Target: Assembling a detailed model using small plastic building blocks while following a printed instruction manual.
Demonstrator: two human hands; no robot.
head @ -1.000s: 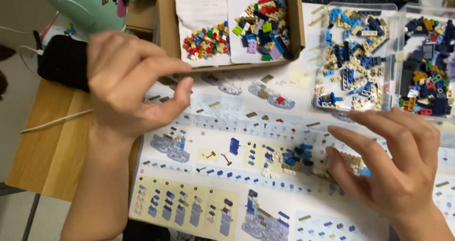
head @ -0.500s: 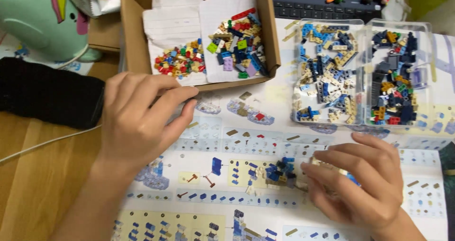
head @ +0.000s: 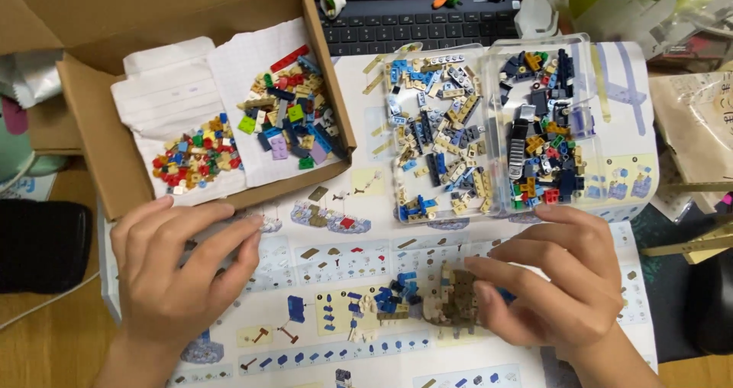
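The right hand [head: 565, 281], at about 4 o'clock on the instruction sheet [head: 336, 262], grasps the small tan and blue brick model [head: 447, 300] with curled fingers. The left hand [head: 179, 269] lies at 8 o'clock with fingers loosely bent, holding nothing that I can see. To do this step well, I think the left hand should press the sheet flat while the right keeps the model low and steady, near the clear trays [head: 496, 128] at 1 o'clock.

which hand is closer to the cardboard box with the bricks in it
Left. The left hand lies flat just below the cardboard box, nearly at its front wall. The right hand is well off to the box's right, at the small brick model.
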